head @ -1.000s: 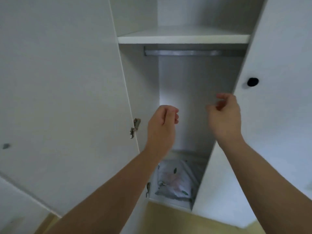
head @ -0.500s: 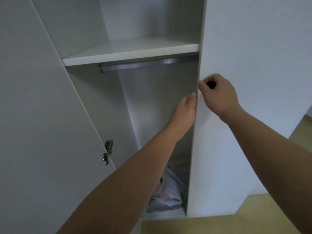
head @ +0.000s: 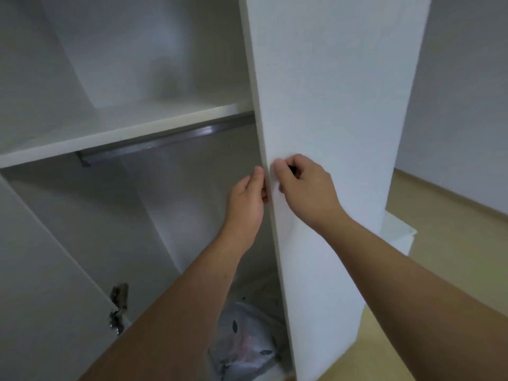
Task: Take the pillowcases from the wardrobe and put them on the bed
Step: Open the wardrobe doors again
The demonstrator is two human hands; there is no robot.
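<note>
The white wardrobe stands with its right door [head: 330, 105] swung out toward me. My right hand [head: 305, 188] is closed on the small dark knob on the door's front face. My left hand [head: 247, 199] has its fingers curled round the door's inner edge from the inside. On the wardrobe floor lies a folded pile of pale pillowcases [head: 247, 345] with a leaf and pink print, partly hidden by my left forearm and the door.
A white shelf [head: 123, 130] crosses the wardrobe above a metal hanging rail [head: 165, 141]. The left door [head: 41, 270] hangs open with a hinge [head: 118, 306] showing. Pale wooden floor [head: 439, 270] and a wall lie to the right.
My right hand went from hovering to closing on the door knob. My left hand moved right onto the door's edge. The right door has swung further open and my view has turned right.
</note>
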